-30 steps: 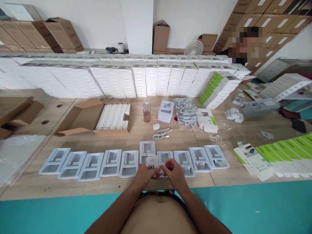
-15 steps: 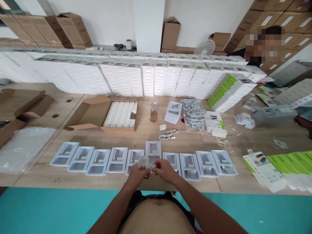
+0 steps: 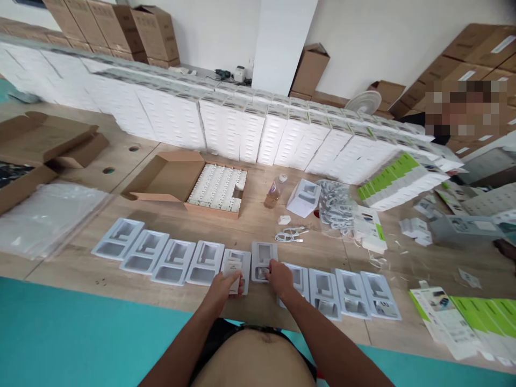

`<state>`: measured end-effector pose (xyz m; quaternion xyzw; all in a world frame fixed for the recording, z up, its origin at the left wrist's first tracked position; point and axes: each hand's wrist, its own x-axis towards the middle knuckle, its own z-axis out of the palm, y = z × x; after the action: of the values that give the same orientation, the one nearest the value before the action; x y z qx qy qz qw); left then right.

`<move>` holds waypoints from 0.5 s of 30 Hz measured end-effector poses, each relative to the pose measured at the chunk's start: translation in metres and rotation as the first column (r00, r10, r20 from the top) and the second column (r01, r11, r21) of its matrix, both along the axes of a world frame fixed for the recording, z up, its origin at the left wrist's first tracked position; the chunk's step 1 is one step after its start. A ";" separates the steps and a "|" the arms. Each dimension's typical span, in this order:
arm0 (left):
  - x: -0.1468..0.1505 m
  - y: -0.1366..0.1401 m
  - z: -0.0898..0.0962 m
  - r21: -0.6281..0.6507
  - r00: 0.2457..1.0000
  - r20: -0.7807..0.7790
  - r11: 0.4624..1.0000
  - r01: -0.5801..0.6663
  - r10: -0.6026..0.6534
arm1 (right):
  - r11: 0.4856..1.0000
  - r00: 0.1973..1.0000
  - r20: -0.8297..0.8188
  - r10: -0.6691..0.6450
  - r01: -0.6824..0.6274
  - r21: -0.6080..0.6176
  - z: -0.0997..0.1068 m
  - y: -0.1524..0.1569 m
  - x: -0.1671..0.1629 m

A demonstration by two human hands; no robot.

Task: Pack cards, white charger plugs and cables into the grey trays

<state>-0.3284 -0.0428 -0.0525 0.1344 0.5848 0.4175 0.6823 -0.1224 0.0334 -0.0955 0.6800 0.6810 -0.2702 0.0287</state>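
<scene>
My left hand (image 3: 221, 290) is closed around a small stack of white printed cards (image 3: 232, 269), over one of the white plastic trays (image 3: 244, 262). To its right, my right hand (image 3: 281, 278) reaches down to another tray (image 3: 264, 249). Its fingers pinch a white card (image 3: 262, 273) at the tray's lower compartment, though the fingertips are partly hidden. Several more trays stretch out in a row to both sides. Those on the right, such as the end tray (image 3: 377, 285), have a card in the lower compartment; the leftmost tray (image 3: 121, 231) shows bare compartments.
Beyond the trays lie a white charger (image 3: 284, 220), a coiled cable (image 3: 290, 234), a bottle (image 3: 276, 191), a bag of cables (image 3: 336, 207) and an open carton (image 3: 237, 212) of white pieces. Stacked white boxes (image 3: 229, 129) wall off the back. A person (image 3: 437, 126) stands at the far right.
My right hand has moved away from the left and down to the tray's lower compartment with a card. My left hand keeps the stack, now tilted lower. The view has turned and shifted.
</scene>
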 end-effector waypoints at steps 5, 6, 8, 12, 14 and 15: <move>-0.006 0.003 0.005 -0.062 0.984 0.178 0.998 0.008 0.003 | 0.998 0.995 0.084 0.058 -0.060 0.024 -0.002 -0.002 -0.011; -0.009 0.004 0.006 -0.074 0.980 0.199 0.997 0.008 0.007 | 0.998 0.995 0.084 0.061 -0.063 0.026 0.000 -0.002 -0.011; -0.018 0.006 0.010 -0.085 0.976 0.216 0.996 0.001 0.018 | 0.998 0.996 0.073 0.051 -0.054 0.037 0.007 -0.003 -0.008; -0.035 0.012 0.017 -0.060 0.980 0.196 0.998 -0.010 0.022 | 0.996 0.999 0.016 -0.043 0.041 0.083 0.031 -0.008 0.002; -0.040 0.014 0.020 -0.056 0.985 0.173 0.998 0.003 0.006 | 0.992 0.996 -0.037 -0.080 0.083 0.090 0.043 -0.017 0.000; -0.042 0.015 0.022 -0.054 0.986 0.164 0.998 0.019 -0.010 | 0.991 0.989 -0.112 -0.096 0.105 0.079 0.048 -0.022 -0.005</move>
<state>-0.3700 -0.0275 -0.0306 0.0851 0.5371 0.4058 0.7346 -0.1277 0.0110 -0.0479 0.6987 0.6571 -0.2784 -0.0506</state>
